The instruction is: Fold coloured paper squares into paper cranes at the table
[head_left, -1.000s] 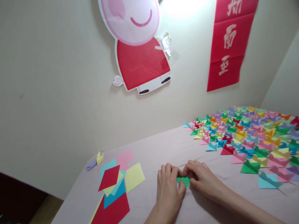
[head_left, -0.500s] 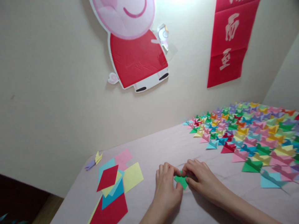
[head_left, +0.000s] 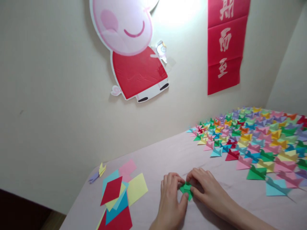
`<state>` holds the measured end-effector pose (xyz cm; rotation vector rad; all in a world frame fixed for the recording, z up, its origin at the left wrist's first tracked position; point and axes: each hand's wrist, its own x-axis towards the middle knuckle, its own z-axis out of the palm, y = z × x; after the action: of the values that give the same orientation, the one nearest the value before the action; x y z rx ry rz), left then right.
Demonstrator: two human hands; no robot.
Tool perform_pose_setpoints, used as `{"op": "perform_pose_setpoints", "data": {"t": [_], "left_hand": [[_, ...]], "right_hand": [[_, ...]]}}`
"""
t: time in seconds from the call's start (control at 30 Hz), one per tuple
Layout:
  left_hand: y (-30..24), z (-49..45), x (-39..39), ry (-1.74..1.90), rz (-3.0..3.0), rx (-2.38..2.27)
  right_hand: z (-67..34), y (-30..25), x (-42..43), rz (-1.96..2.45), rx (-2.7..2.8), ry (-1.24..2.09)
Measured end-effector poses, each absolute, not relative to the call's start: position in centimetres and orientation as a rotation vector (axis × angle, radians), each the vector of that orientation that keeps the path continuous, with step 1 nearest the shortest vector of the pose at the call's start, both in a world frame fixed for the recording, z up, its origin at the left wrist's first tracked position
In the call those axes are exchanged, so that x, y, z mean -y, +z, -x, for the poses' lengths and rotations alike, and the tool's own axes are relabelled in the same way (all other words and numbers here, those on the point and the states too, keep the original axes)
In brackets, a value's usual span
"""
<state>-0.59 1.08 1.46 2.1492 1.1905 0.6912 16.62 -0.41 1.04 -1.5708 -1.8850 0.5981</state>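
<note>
A small green folded paper (head_left: pixel 186 189) lies on the pale pink table (head_left: pixel 163 156) near its front edge. My left hand (head_left: pixel 170 199) pinches its left side with thumb and curled fingers. My right hand (head_left: pixel 206 188) presses and pinches its right side, fingers bent over the paper. Most of the paper is hidden under my fingers.
Flat coloured paper squares (head_left: pixel 120 195) lie in a loose pile at the left, with a small yellow and purple folded piece (head_left: pixel 98 171) beside them. Several rows of coloured folded paper figures (head_left: pixel 254 143) fill the right side. A cartoon pig cutout (head_left: pixel 134 51) and a red banner (head_left: pixel 224 44) hang on the wall.
Both hands stay on the green paper, their fingers shifting slightly. The view has swung a little to the right and down.
</note>
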Motion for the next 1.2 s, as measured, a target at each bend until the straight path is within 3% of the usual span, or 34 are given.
{"op": "perform_pose_setpoints", "data": {"t": [0.27, 0.43, 0.57, 0.73, 0.93, 1.2], "left_hand": [[0.6, 0.7, -1.2, 0.947, -1.711, -1.039], [0.5, 0.4, -1.9, 1.054, -1.581, -0.871], [0.8, 0.6, -1.8, 1.110, -1.755, -0.994], [1.0, 1.5, -0.6, 0.895, -2.300, -0.974], [0.9, 2.2, 0.5, 0.752, -2.741, -0.855], [-0.2, 1.9, 0.3, 0.836, -2.902, -0.854]], "right_hand": [[-16.5, 1.0, 0.8, 1.492, 1.873, 0.556], [-16.7, 1.0, 0.6, 1.204, 1.918, 0.556], [-17.1, 0.6, 0.2, 1.077, 2.031, 0.233], [-17.9, 0.2, 0.0, 1.037, 2.274, -0.228], [-19.9, 0.2, -0.1, 1.035, 2.395, 0.118], [-20.6, 1.3, -0.9, 1.130, 2.234, 0.639]]}}
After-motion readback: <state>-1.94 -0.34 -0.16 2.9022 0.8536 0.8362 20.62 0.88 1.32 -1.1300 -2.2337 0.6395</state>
